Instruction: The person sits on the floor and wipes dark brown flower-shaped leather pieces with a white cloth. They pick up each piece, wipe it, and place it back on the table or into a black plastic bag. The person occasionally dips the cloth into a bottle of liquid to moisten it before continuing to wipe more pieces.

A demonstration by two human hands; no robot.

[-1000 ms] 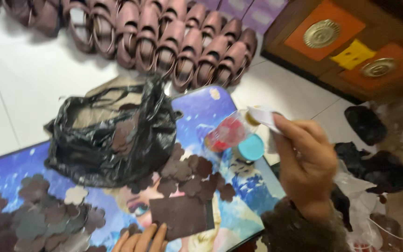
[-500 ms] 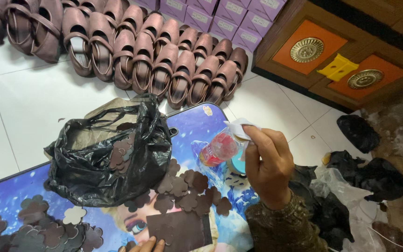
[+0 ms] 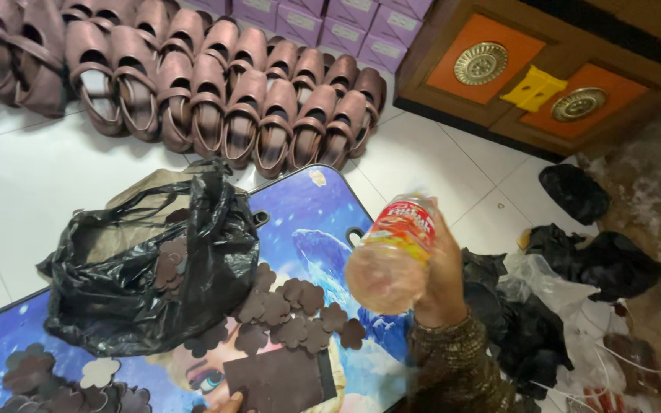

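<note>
Right hand (image 3: 444, 275) has its grip wrapped around a clear plastic bottle (image 3: 392, 252) with a red label, held tipped up above the blue picture board (image 3: 307, 222). Just left of the bottle, brown flower cutouts (image 3: 292, 321) spill from a black plastic bag (image 3: 147, 283). Left hand (image 3: 227, 403) barely peeks in beside a dark brown sheet (image 3: 281, 380); can't tell its grip.

1. This looks like a small shoe-making place in a home.
2. Many brown shoes (image 3: 216, 92) stand in rows on the white tile floor (image 3: 40, 176).
3. Brown flower-shaped cut-outs (image 3: 292, 317) spill from a black bag (image 3: 124, 283).
4. Purple boxes (image 3: 346, 23) are stacked by a wooden cabinet (image 3: 529, 84).
</note>
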